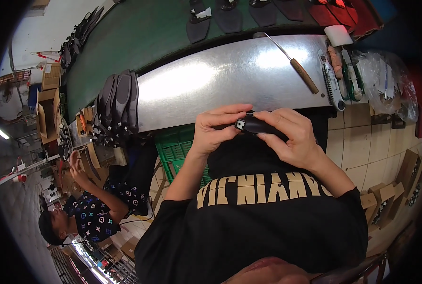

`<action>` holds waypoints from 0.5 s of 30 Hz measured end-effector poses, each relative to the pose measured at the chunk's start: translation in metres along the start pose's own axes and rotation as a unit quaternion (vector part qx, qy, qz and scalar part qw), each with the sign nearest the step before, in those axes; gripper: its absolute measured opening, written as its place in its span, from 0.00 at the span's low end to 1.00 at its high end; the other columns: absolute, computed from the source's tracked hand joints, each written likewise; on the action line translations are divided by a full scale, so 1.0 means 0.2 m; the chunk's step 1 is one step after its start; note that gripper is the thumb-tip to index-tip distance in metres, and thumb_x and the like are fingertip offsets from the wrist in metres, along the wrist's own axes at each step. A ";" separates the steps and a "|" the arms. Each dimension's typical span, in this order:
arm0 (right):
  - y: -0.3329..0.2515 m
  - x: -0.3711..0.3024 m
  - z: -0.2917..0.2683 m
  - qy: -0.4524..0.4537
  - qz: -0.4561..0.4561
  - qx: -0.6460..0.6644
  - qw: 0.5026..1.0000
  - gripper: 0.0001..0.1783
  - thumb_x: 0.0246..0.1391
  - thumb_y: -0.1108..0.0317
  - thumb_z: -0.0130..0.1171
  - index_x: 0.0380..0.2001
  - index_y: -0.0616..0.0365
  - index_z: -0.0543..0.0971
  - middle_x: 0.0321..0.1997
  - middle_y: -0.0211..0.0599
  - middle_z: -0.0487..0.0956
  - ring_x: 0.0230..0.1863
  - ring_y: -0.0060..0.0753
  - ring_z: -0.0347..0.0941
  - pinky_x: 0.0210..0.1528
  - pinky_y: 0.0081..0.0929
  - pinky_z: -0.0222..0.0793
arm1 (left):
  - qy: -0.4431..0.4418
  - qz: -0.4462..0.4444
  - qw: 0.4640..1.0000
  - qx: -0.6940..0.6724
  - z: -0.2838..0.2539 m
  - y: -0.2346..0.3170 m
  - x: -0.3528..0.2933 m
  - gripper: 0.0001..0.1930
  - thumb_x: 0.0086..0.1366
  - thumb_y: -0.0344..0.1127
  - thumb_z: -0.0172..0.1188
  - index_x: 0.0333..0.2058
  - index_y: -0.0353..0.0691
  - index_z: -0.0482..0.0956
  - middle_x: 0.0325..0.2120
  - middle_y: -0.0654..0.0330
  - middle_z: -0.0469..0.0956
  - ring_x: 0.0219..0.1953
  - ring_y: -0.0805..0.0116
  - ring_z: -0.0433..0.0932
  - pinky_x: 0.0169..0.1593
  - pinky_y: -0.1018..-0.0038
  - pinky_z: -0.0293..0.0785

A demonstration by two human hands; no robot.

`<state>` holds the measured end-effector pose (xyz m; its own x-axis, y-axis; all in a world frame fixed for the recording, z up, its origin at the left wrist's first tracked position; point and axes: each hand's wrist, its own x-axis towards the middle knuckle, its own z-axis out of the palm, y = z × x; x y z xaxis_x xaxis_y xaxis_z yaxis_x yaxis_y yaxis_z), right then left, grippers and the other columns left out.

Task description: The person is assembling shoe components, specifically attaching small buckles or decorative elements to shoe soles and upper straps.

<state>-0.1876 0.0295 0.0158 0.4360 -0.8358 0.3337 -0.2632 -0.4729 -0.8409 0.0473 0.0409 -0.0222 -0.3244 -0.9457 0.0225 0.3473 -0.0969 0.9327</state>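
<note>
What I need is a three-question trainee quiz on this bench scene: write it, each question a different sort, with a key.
1. Multiple choice: the handle of the tool lying on the metal top is
a) green
b) red
c) brown

2. True or false: the white end of the black piece is nearer the left hand than the right hand.

3. Fill in: the bunched dark soles are at the metal top's ___ end.

Key: 1 c; 2 true; 3 left.

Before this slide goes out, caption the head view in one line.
At the metal table, the right hand grips a black piece, the left hand at its white end.
</note>
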 end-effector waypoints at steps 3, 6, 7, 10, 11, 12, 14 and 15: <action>0.00 -0.01 0.02 -0.006 0.001 -0.010 1.000 0.21 0.43 0.75 0.67 0.44 0.62 0.79 0.31 0.41 0.77 0.31 0.42 0.75 0.33 0.32 0.71 | -0.024 0.014 0.999 0.020 0.00 0.02 0.00 0.21 0.53 0.13 0.56 0.46 0.33 0.82 0.54 0.43 0.75 0.51 0.59 0.78 0.49 0.73 0.78; -0.01 -0.01 0.02 -0.031 0.008 -0.045 0.998 0.22 0.44 0.73 0.66 0.47 0.61 0.78 0.31 0.41 0.77 0.32 0.43 0.75 0.34 0.33 0.71 | -0.030 0.012 0.996 0.080 -0.01 0.01 -0.01 0.21 0.53 0.13 0.55 0.45 0.33 0.82 0.55 0.45 0.74 0.51 0.61 0.78 0.50 0.74 0.78; -0.01 -0.01 0.02 -0.031 0.009 -0.045 0.998 0.22 0.44 0.73 0.66 0.47 0.61 0.78 0.31 0.41 0.77 0.32 0.43 0.75 0.34 0.33 0.71 | -0.030 0.011 0.996 0.079 -0.01 0.01 -0.01 0.21 0.53 0.13 0.55 0.45 0.33 0.82 0.55 0.45 0.74 0.51 0.61 0.78 0.50 0.74 0.78; 0.00 -0.01 0.02 -0.046 0.048 -0.034 0.997 0.23 0.45 0.72 0.65 0.48 0.61 0.77 0.31 0.42 0.77 0.32 0.44 0.75 0.35 0.34 0.71 | 0.003 0.013 0.993 0.119 0.04 0.02 -0.01 0.19 0.54 0.18 0.57 0.46 0.32 0.81 0.54 0.40 0.73 0.50 0.60 0.79 0.43 0.75 0.82; 0.02 -0.01 0.03 -0.043 0.067 -0.008 0.997 0.23 0.46 0.72 0.65 0.48 0.61 0.76 0.31 0.43 0.77 0.32 0.44 0.75 0.35 0.34 0.71 | 0.037 -0.047 0.994 0.090 0.08 0.05 0.00 0.19 0.56 0.18 0.55 0.48 0.32 0.80 0.54 0.41 0.73 0.50 0.60 0.79 0.42 0.75 0.83; 0.03 -0.02 0.04 -0.040 0.086 0.018 0.995 0.23 0.46 0.72 0.64 0.49 0.61 0.76 0.31 0.44 0.77 0.32 0.45 0.75 0.35 0.34 0.71 | 0.071 -0.107 0.990 0.061 0.11 0.06 0.00 0.19 0.58 0.19 0.54 0.50 0.32 0.79 0.55 0.43 0.73 0.50 0.61 0.79 0.41 0.75 0.83; 0.04 -0.03 0.07 0.018 0.091 0.054 0.994 0.19 0.46 0.73 0.64 0.45 0.61 0.78 0.32 0.43 0.78 0.31 0.43 0.76 0.34 0.33 0.71 | 0.071 -0.098 0.992 0.045 0.09 0.03 -0.02 0.20 0.62 0.20 0.51 0.53 0.32 0.76 0.56 0.45 0.72 0.49 0.62 0.79 0.40 0.76 0.84; 0.04 -0.03 0.07 -0.002 0.105 0.061 0.993 0.16 0.46 0.74 0.64 0.42 0.60 0.79 0.31 0.41 0.78 0.31 0.43 0.76 0.33 0.33 0.71 | 0.076 -0.097 0.991 0.051 0.10 0.02 -0.02 0.19 0.62 0.20 0.50 0.53 0.33 0.76 0.56 0.45 0.73 0.49 0.62 0.79 0.40 0.76 0.84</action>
<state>-0.1802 0.0350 0.0016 0.3855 -0.9113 0.1448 -0.2415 -0.2511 -0.9373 0.0333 0.0510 -0.0120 -0.2365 -0.9491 -0.2079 0.1992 -0.2568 0.9457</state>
